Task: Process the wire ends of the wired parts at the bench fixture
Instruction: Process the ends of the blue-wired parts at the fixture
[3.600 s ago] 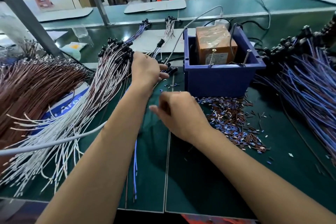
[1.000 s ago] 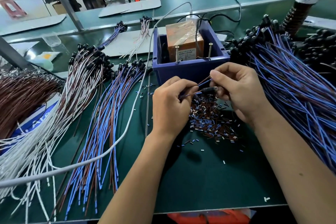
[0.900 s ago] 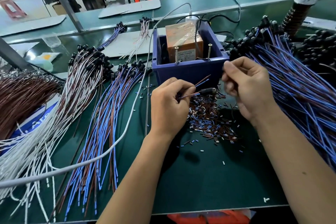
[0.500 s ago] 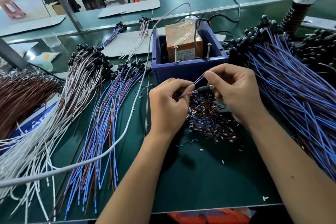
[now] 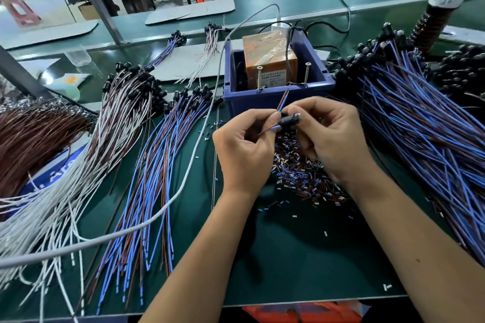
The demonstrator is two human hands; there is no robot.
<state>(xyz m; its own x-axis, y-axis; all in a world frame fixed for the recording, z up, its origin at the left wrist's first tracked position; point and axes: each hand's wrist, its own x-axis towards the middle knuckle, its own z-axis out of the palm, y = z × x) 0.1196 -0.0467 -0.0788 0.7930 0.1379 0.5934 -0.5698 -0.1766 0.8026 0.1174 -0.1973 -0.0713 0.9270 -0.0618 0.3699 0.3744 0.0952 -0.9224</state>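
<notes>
Between my two hands is one wired part, a small black body with a blue and a brown wire. My left hand pinches the two wires near their folded middle, and their free ends point up toward the bench fixture, a blue box holding an orange block and two upright screws. My right hand pinches the black body. Both hands hover just in front of the box, above a heap of cut insulation bits.
Blue-and-brown wired parts fan out left of my hands, with white-and-brown ones and a brown bundle further left. A large heap of blue-wired parts fills the right. A grey cable crosses the green bench.
Since 3.6 s ago my hands left the left pile and came together at the box with one part. In the last second my right hand regripped the black body and the wire ends swung upward.
</notes>
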